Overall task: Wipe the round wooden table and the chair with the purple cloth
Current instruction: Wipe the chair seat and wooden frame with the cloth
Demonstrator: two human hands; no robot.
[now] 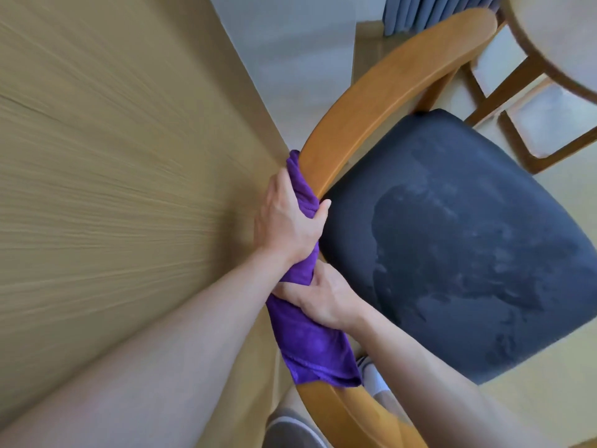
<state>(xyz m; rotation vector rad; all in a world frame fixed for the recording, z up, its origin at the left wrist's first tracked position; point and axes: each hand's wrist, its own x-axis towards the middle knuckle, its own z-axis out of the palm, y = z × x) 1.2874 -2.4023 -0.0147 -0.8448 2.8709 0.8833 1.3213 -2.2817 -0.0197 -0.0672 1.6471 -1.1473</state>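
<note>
The purple cloth is draped over the curved wooden backrest of the chair, covering the stretch of rail nearest the person, with its upper end bunched against the rail and its lower end hanging loose in a wider flap. Both hands are on it. The left hand is clamped round the upper part of the cloth and the rail under it, the thumb hooked over on the seat side and the other fingers out of sight behind the wood. Just below it, almost touching its wrist, the right hand grips the middle of the cloth, fingers curled into the fabric and pressing it to the rail. The two bare forearms run in from the lower edge and meet at the cloth.

The chair has an orange-brown wooden frame and a dark blue padded seat, whose pile shows lighter and darker smears. The rail shows bare above the cloth, sweeping up and away, and again below the hanging flap.

Beyond the far end of the backrest, at the top right corner, is the edge of the round worktop, with its dark brown rim and wooden legs beneath. It stands apart from the cloth and the hands.

To the left, close behind the chair, runs a pale wood-grain wall panel. Grey-blue curtain folds hang at the top. The floor is light. A white shoe shows just under the cloth's lower edge.
</note>
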